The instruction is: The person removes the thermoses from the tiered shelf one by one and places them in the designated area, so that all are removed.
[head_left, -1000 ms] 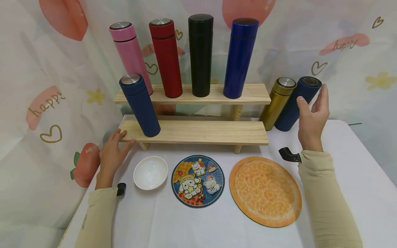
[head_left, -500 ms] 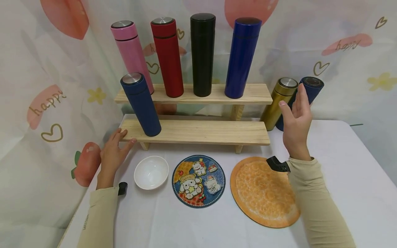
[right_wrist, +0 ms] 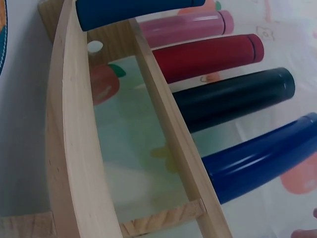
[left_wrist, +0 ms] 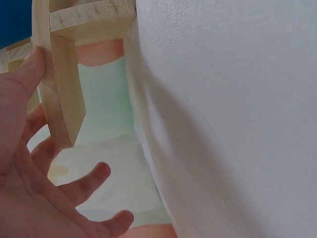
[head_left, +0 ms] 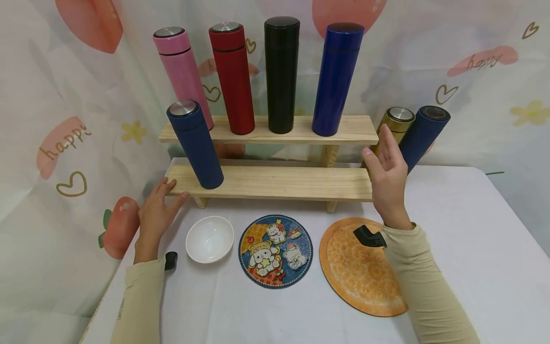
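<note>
My left hand point(head_left: 156, 210) holds the left end of the two-tier wooden stand's lower shelf point(head_left: 292, 182), thumb on the front edge, as the left wrist view point(left_wrist: 34, 163) shows. My right hand point(head_left: 388, 181), fingers extended and holding nothing, is at that shelf's right end; contact is unclear. Behind it is a gold thermos flask point(head_left: 399, 117), partly covered, beside a dark blue flask point(head_left: 425, 136). Another dark blue flask point(head_left: 195, 145) stands at the lower shelf's left. Along the upper shelf point(head_left: 258, 138) stand a pink flask point(head_left: 182, 76), red flask point(head_left: 233, 86), black flask point(head_left: 281, 81) and blue flask point(head_left: 337, 81).
In front of the stand, a white bowl point(head_left: 209, 240), a round cartoon mat point(head_left: 253, 277) and an orange round mat point(head_left: 356, 267) lie on the white-covered table point(head_left: 215, 306). My right forearm covers part of the orange mat. A printed cloth point(head_left: 481, 114) hangs behind.
My right hand has moved left from the dark blue flask at the far right, past the gold one, to the shelf's right end. My left hand has stayed put.
</note>
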{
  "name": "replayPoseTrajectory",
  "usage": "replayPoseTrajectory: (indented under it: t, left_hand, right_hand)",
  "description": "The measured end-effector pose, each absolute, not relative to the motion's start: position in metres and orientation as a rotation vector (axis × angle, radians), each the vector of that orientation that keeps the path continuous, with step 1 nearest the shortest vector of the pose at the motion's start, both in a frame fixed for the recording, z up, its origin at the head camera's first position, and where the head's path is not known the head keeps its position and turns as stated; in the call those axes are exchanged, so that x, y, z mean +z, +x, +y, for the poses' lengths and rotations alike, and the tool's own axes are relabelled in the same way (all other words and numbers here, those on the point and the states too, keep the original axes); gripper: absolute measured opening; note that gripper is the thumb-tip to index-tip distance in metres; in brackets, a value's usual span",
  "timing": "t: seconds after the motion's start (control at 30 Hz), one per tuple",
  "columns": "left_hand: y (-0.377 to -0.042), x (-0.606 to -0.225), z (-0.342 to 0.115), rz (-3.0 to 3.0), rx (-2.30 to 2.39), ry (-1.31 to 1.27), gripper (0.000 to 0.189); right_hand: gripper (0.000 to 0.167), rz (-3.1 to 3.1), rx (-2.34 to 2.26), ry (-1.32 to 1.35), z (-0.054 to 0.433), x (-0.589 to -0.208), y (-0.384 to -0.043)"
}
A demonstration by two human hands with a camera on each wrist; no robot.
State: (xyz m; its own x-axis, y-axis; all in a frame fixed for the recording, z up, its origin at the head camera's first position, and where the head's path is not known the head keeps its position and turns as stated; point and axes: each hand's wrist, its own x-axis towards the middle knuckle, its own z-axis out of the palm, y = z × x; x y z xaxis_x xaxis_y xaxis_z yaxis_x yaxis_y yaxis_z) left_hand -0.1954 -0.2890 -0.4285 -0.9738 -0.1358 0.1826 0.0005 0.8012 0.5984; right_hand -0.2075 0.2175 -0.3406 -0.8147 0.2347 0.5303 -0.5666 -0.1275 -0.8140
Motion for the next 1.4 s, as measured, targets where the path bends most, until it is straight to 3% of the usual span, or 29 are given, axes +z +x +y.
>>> replayPoseTrajectory:
  t: [0.77, 1.4]
  left_hand:
    - [-0.188, -0.43, -0.292, -2.766, -0.966, 0.158, 0.077]
    - [-0.197, -0.429, -0.291, -2.783, -0.947, 0.125, 0.076]
  right_hand:
    - [0.063, -1.777, 2.066, 0.423, 0.181, -0.351, -0.209]
    - [0.065, -1.834, 2.104, 0.565, 0.109, -0.344, -0.212]
